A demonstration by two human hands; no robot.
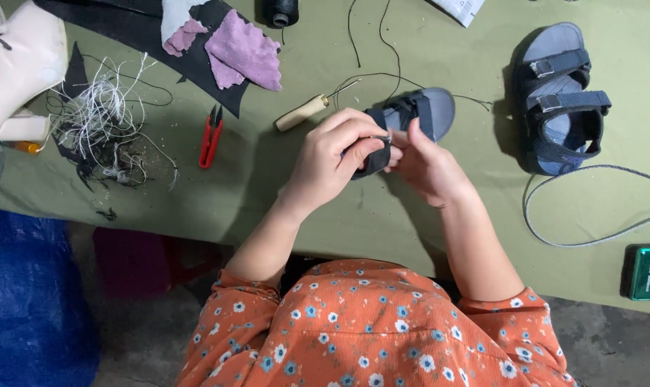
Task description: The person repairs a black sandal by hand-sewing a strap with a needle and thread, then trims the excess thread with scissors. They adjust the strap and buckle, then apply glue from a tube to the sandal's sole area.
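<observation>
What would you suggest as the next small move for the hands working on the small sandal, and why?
Probably draw the needle through the dark strap. The left hand pinches the metal tip at the strap's edge, the right hand steadies the small sandal, and black thread lies slack on the table.

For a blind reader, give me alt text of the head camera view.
Left hand and right hand hold a small grey sandal over a green table. Its mate, red snips and a wooden-handled awl lie nearby.
</observation>
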